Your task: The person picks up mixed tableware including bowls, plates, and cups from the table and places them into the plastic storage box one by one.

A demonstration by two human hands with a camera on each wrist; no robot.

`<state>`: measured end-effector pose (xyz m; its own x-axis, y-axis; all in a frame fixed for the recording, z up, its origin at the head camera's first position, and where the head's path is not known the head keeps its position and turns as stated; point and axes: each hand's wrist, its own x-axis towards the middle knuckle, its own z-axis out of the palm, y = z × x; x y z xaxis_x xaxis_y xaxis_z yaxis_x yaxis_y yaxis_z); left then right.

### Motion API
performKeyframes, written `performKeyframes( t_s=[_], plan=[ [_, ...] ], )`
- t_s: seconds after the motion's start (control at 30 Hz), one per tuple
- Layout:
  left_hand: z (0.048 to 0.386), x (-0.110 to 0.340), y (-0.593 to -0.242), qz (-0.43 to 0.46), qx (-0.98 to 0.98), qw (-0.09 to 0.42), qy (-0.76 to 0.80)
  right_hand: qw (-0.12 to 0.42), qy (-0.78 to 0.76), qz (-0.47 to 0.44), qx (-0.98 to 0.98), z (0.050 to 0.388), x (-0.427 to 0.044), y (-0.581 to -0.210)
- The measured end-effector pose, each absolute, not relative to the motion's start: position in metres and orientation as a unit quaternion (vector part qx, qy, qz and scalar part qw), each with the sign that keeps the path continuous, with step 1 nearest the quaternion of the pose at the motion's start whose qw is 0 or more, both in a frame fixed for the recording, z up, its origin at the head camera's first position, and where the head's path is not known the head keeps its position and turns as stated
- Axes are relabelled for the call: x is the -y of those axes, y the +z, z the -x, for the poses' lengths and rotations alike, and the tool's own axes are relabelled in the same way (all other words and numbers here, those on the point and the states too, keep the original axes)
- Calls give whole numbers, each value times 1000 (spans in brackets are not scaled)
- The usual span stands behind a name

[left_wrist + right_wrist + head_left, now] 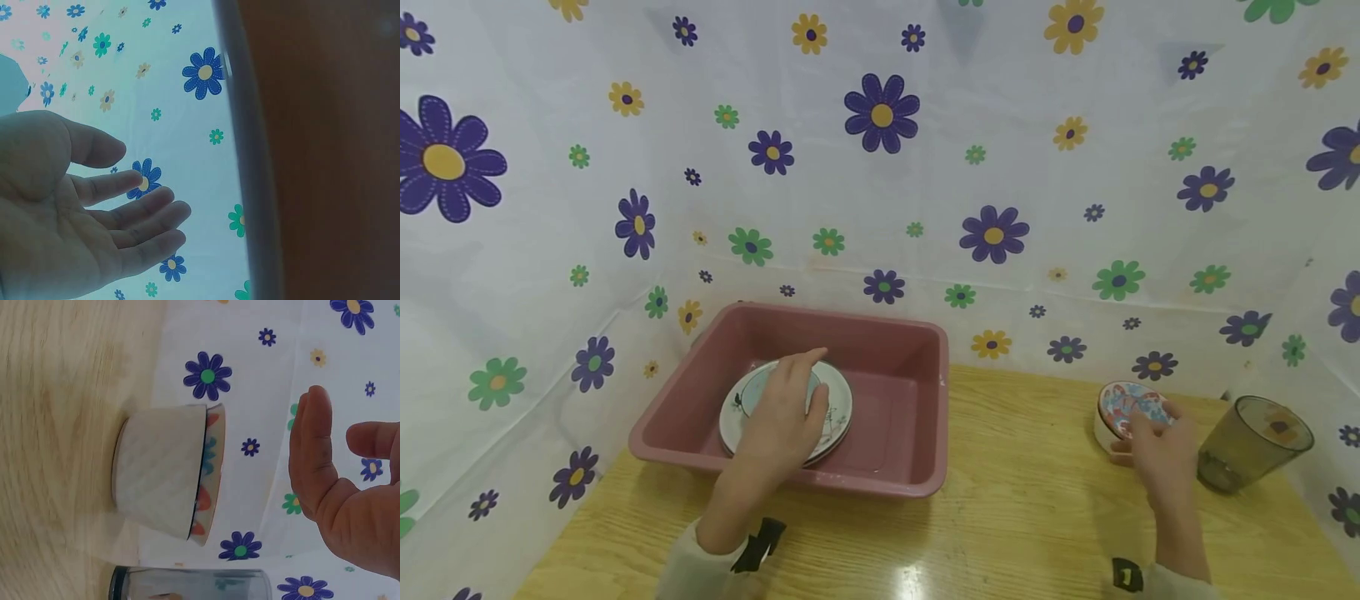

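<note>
My left hand [778, 421] hovers over a stack of white plates [839, 390], its fingers extended. The plates lie in the left part of a pink plastic basin [891, 323]. In the left wrist view the left hand [87, 215] shows a bare palm with loosely spread fingers. Over at the right, my right hand [1168, 458] is near two stacked bowls: a white one [159, 469] below and a red-and-blue patterned one [210, 472] nested in it. A gap separates the right hand [350, 487] from the bowls in the right wrist view. It holds nothing.
A tall tinted glass [1243, 450] stands just right of the bowls, close to the right hand. Wooden tabletop [1022, 467] spans between basin and bowls. A white flower-patterned sheet [820, 192] encloses the back and sides.
</note>
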<state>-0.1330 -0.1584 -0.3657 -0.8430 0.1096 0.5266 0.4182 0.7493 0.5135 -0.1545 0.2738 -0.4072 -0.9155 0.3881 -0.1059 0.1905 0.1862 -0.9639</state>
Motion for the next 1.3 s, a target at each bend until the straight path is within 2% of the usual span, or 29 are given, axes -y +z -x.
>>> performKeyframes(
  t_s=[0.13,0.77,1.07,1.3],
  plan=[
    [132,158,-365,151,903,240,-322,93,609,212,758,156,-284,-411],
    [130,159,-362,163,908,217,-318,42,518,249,817,158,-316,-424],
    [126,148,-365,174,919,207,-287,26,438,240,866,160,-325,-430],
    [125,143,-367,185,920,206,-279,14,446,238,863,166,-332,-437]
  ],
)
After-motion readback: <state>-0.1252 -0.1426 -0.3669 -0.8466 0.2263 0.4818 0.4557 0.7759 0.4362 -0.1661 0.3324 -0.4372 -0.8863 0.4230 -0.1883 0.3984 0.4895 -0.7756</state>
